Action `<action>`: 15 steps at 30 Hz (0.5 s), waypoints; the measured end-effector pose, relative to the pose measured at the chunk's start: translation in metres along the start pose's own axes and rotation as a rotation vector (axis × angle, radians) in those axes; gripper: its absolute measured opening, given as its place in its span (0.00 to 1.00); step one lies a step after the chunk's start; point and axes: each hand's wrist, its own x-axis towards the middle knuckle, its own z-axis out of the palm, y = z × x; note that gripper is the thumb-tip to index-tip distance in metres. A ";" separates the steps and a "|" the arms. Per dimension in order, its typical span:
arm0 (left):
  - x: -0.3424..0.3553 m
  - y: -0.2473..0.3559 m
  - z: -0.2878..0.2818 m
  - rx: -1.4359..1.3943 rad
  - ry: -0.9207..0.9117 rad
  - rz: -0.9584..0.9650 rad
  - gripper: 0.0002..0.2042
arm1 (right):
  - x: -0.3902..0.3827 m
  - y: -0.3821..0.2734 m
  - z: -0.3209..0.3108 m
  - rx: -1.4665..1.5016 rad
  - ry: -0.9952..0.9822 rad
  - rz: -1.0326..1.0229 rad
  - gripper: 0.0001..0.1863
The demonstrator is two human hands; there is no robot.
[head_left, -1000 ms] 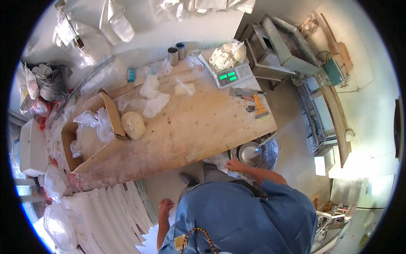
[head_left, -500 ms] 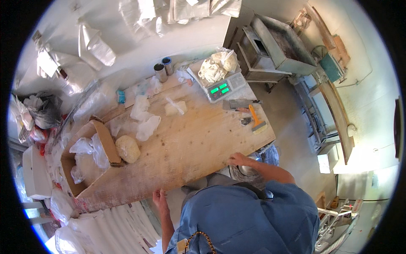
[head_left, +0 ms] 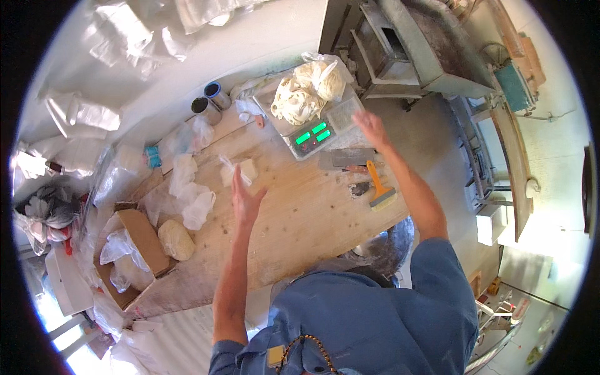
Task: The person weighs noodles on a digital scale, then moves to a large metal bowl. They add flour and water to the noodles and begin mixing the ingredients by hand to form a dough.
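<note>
overlapping scale edge, right hand; contact hard to tell

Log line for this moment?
left hand: open, near tied bag | right hand: open, by scale | scale: display lit, loaded

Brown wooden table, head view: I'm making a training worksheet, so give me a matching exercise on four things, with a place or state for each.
1. Silver-grey digital scale with green displays
2. Brown cardboard box
3. Brush-like tool with orange handle
4. Bare left hand

A. thumb spread, holding nothing
B. bearing a pale heap, partly in clear plastic
C. at the table's right end, pictured below the scale
D. with crumpled plastic inside

Pairs: 1-B; 2-D; 3-C; 4-A.
</note>
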 end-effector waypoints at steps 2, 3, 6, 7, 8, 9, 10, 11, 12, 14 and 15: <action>0.067 0.030 0.030 -0.032 -0.040 0.044 0.57 | 0.056 -0.018 -0.013 0.092 0.041 -0.001 0.35; 0.097 0.043 0.046 0.006 -0.061 0.089 0.59 | 0.081 -0.026 -0.019 0.117 0.007 -0.021 0.38; 0.176 0.076 0.091 0.114 -0.083 0.250 0.64 | 0.151 -0.039 -0.012 0.142 0.069 -0.007 0.37; 0.197 0.083 0.105 0.168 -0.105 0.259 0.65 | 0.173 -0.040 -0.013 0.086 -0.009 0.001 0.40; 0.214 0.088 0.120 0.175 -0.133 0.249 0.66 | 0.190 -0.038 -0.010 0.085 -0.045 -0.024 0.39; 0.227 0.092 0.133 0.194 -0.177 0.208 0.67 | 0.205 -0.034 -0.004 0.085 -0.082 -0.047 0.39; 0.238 0.093 0.144 0.211 -0.222 0.164 0.68 | 0.218 -0.030 0.002 0.085 -0.124 -0.085 0.38; 0.245 0.093 0.153 0.272 -0.243 0.165 0.71 | 0.229 -0.026 0.009 0.132 -0.208 -0.142 0.37; 0.250 0.091 0.158 0.281 -0.190 0.213 0.71 | 0.234 -0.023 0.015 0.115 -0.256 -0.167 0.37; 0.253 0.088 0.164 0.309 -0.200 0.193 0.70 | 0.236 -0.021 0.029 0.002 -0.304 -0.032 0.36; 0.253 0.086 0.165 0.295 -0.161 0.241 0.68 | 0.233 -0.023 0.037 -0.089 -0.202 0.035 0.33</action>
